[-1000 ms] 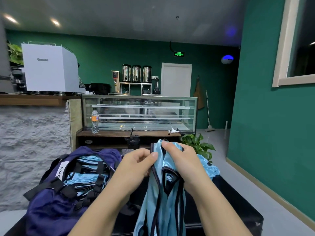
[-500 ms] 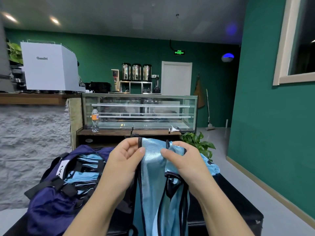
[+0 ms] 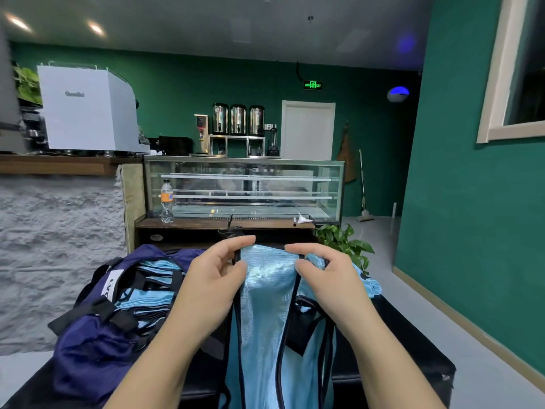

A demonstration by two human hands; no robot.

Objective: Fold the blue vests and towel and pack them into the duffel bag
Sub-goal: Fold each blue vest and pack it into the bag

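At centre frame, your left hand (image 3: 211,280) and right hand (image 3: 326,274) each pinch the top edge of a light blue vest (image 3: 267,305), which hangs down between your forearms. The open duffel bag (image 3: 97,329), lower left, already holds folded blue cloth. Keep both pinches level and the cloth taut, so the dark-trimmed edges meet evenly when you fold.

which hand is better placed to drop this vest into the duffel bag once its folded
Left, probably. The left hand pinches the blue vest on the side nearest the open duffel bag; the right hand holds its far edge.
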